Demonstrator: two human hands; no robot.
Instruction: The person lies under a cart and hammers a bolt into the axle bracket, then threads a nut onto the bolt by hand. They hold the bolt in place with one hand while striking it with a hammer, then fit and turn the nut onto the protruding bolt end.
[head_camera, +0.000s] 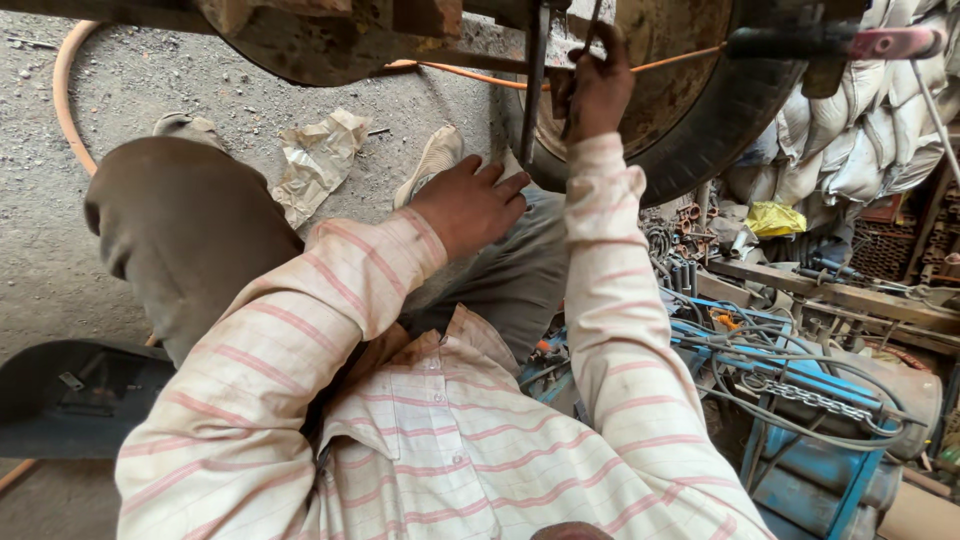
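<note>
The right hand reaches up and closes its fingers around a thin dark metal rod that hangs nearly upright in front of a rusty wheel, just at the top of the frame. The rod is narrow, blackened and straight, running down past the hand toward the person's knee. The left hand lies lower, fingers loosely spread and resting flat on the grey trouser knee, gripping nothing, just beside the rod's lower end. An orange hose curves over the gritty ground, near a crumpled paper. Blue machinery with grey cables stands to the right.
</note>
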